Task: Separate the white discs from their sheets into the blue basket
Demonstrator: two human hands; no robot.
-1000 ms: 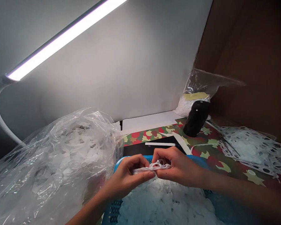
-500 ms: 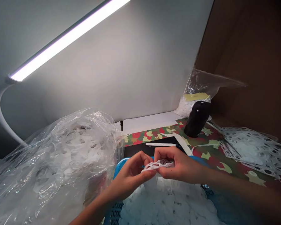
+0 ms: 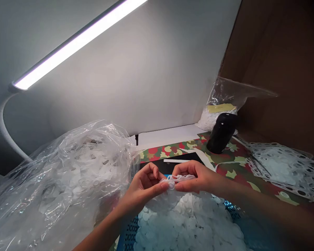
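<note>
White openwork piece point(image 3: 184, 177), 1: soft-looking, thin, looped edges, bunched; located above the basket, between 2 hands. Left hand point(image 3: 143, 188), 1: grip pinching its near end, index finger raised. Right hand point(image 3: 200, 178), 1: grip closed on the other end. Blue basket point(image 3: 131, 230), 1: perforated wall, heaped with white discs point(image 3: 185, 223), too many to count. Black sheet point(image 3: 154, 168), 1, beyond, bearing 1 white strip point(image 3: 174, 161). Clear bags, 2: large bag point(image 3: 86, 170) at left, small bag point(image 3: 225, 94) at back, yellow label. Black container point(image 3: 222, 136), 1. Holed offcuts point(image 3: 285, 167), 1 pile, right. Table point(image 3: 235, 170): red-green camouflage covering. Room: pale wall point(image 3: 146, 76), brown panel point(image 3: 282, 62), 1 lit lamp point(image 3: 81, 45).
</note>
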